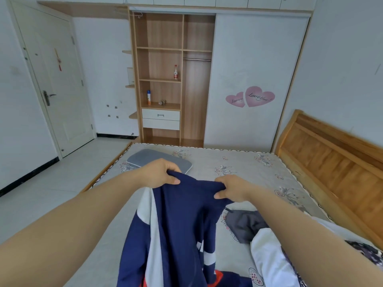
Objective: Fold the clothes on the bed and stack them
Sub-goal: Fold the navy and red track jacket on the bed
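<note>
Both hands, left hand (pixel 163 172) and right hand (pixel 230 188), pinch the top edge of the navy garment (pixel 178 224), which hangs above the bed (pixel 207 160). Better to spread it flat there before folding; a grey garment (pixel 246 224) lies beyond.

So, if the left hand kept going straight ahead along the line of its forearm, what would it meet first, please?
Probably the grey cushion lying flat on the mattress just beyond the left hand, which grips the navy garment. Depth is unclear; held high, the hand might pass over it.
</note>
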